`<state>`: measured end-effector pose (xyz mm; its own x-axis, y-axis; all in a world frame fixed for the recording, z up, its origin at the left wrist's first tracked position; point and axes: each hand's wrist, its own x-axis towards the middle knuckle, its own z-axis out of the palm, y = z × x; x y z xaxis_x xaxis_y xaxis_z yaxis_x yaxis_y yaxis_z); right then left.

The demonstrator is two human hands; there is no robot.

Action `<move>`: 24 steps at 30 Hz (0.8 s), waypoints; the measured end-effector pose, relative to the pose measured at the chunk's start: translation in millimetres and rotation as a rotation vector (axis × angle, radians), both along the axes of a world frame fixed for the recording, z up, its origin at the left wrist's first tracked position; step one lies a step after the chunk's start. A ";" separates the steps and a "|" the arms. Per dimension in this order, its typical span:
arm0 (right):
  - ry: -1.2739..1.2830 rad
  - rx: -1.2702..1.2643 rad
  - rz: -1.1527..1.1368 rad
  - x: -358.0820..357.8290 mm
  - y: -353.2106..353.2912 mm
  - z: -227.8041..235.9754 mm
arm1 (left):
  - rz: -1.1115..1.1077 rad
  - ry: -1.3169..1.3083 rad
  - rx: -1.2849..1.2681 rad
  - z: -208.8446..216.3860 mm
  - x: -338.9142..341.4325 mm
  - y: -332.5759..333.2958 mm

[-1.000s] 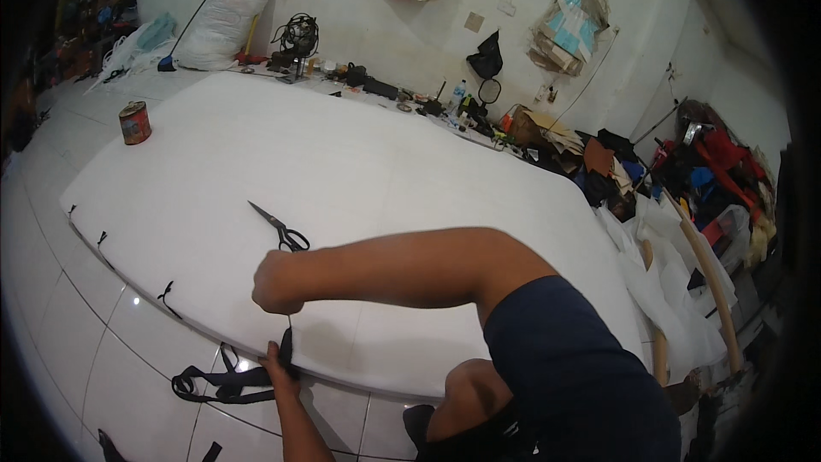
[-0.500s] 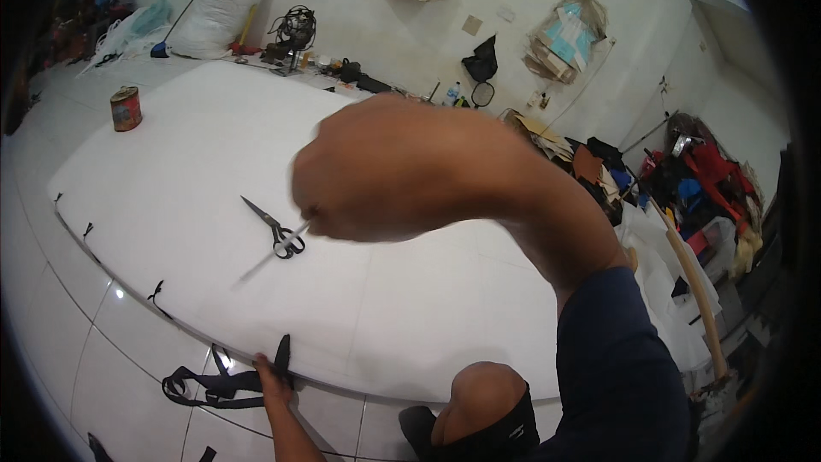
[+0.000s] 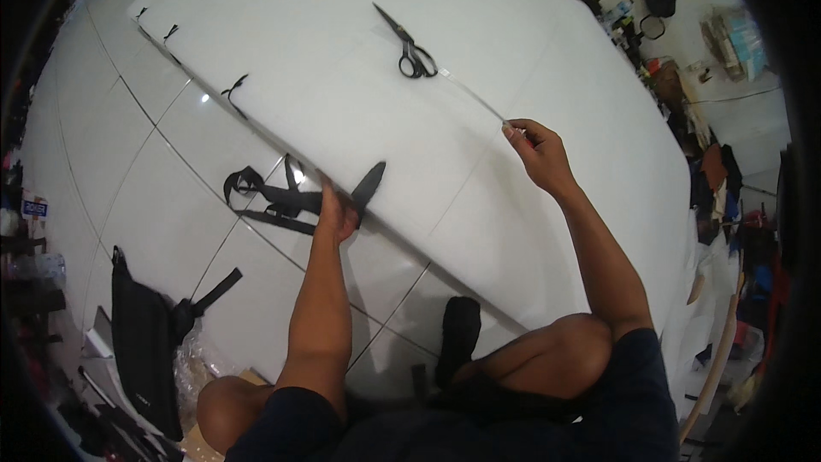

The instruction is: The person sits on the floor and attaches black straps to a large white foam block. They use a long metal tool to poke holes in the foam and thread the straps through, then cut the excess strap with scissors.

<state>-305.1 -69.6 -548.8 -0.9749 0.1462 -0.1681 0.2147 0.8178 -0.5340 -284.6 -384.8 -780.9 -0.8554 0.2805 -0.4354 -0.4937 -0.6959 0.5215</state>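
A large white sheet lies spread on the tiled floor. My left hand presses a black strap against the sheet's near edge. More black strap trails off that edge onto the tiles. My right hand is raised over the sheet and pinches a thin, pale strand that runs back toward the black-handled scissors lying on the sheet. Small black strap tabs stick out along the sheet's left edge.
A black bag with straps lies on the tiles at lower left, beside clear plastic wrap. A black shoe sits near my knees. Clutter of bags, bottles and clothes lines the right side.
The view has tipped down and closer. My right hand has moved from high in front of the camera to the right, now drawing the thin strand away from the scissors. The left hand stays on the strap.
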 end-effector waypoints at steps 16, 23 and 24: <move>-0.056 0.123 0.710 64.6 -102.2 -27.4 | -0.350 0.012 -0.835 -15.7 37.9 -31.5; -0.649 -0.481 0.146 102.2 -193.0 -186.8 | -0.533 0.092 -1.088 33.6 38.6 -34.9; -0.667 -0.761 -0.234 100.7 -225.4 -177.0 | -0.503 0.127 -1.196 30.2 40.6 -44.2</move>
